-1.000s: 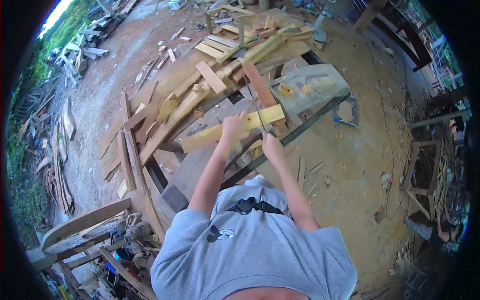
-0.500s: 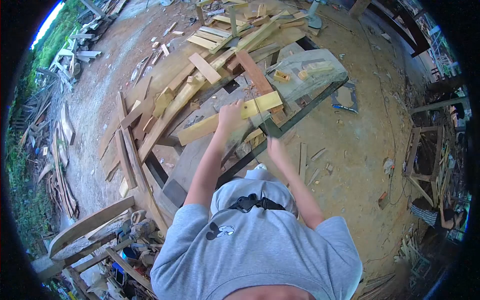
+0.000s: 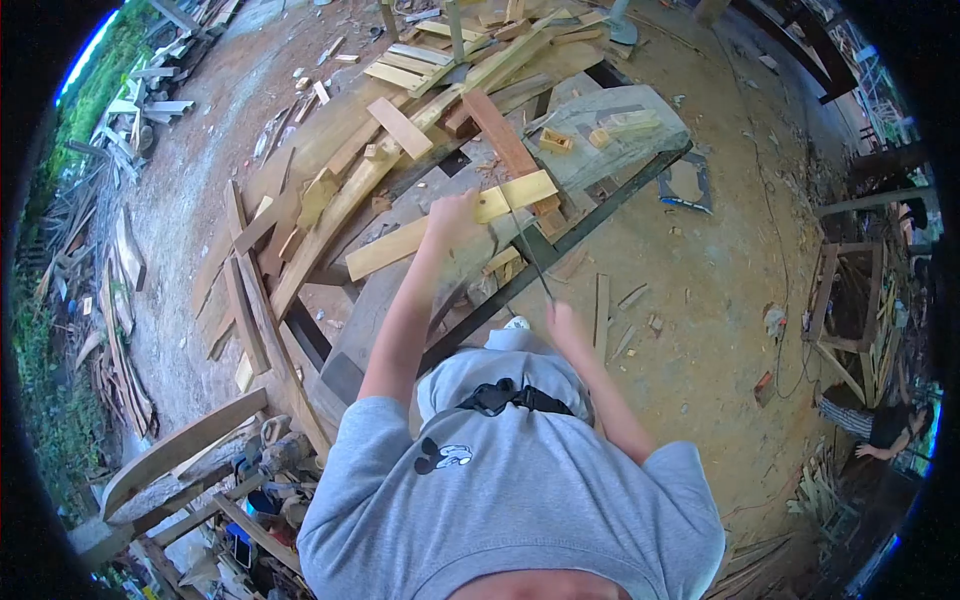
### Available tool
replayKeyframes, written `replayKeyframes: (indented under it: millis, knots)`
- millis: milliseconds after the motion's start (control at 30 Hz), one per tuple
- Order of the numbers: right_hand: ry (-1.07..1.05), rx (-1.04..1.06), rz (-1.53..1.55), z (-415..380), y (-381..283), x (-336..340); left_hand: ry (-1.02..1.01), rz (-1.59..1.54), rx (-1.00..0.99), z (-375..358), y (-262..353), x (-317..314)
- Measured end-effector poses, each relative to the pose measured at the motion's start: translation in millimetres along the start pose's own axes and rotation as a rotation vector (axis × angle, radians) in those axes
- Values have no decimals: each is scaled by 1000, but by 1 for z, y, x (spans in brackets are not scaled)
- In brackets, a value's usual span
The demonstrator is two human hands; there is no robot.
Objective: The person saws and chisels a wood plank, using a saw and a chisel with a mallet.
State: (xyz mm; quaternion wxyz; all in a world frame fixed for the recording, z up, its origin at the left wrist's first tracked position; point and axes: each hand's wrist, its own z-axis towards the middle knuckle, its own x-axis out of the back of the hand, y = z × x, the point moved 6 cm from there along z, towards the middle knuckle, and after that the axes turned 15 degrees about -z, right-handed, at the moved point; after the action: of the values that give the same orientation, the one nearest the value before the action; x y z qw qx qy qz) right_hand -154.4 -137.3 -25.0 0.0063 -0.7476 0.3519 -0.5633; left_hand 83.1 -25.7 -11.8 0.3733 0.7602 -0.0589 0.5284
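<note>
A pale yellow wooden board (image 3: 392, 250) lies across the workbench. My left hand (image 3: 453, 212) presses down on it, fingers closed over its far edge. Nearer my body, my right hand (image 3: 566, 326) is closed around the near end of a saw (image 3: 533, 258). Its thin dark blade runs from that hand up to the board and crosses it to the right of my left hand. The handle is hidden inside my fingers. Under the board's right end is a reddish-brown plank (image 3: 503, 135).
The cluttered workbench (image 3: 650, 105) carries a small wooden block (image 3: 555, 141), several offcuts and long planks (image 3: 345, 220). A bag-like flat sheet (image 3: 685, 185) lies on the dirt floor to the right. At the far right another person (image 3: 885, 430) is near a wooden frame (image 3: 845, 300).
My right hand has drawn back toward my body, and more of the saw blade shows between it and the board. My left hand stays on the board. The whole view has shifted slightly.
</note>
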Motion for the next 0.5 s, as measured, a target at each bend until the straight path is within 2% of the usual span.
replayKeyframes:
  millis: [67,133,233,333,400,500]
  knots:
    - [24,151,7,46,-33,4,2,-6,-6,0,3,3]
    - [173,177,-20,84,-61,21,-10,-31,-25,-5,7,7]
    - [117,218,-47,113,-69,18,-35,-27,51,0,2,6]
    - [159,192,23,76,-49,11,-21,-50,68,-1,2,7]
    - [100,107,161,39,-25,-6,-15,-46,57,0,0,8]
    - [119,70,12,-6,14,-19,-22,-52,19,0,-4,2]
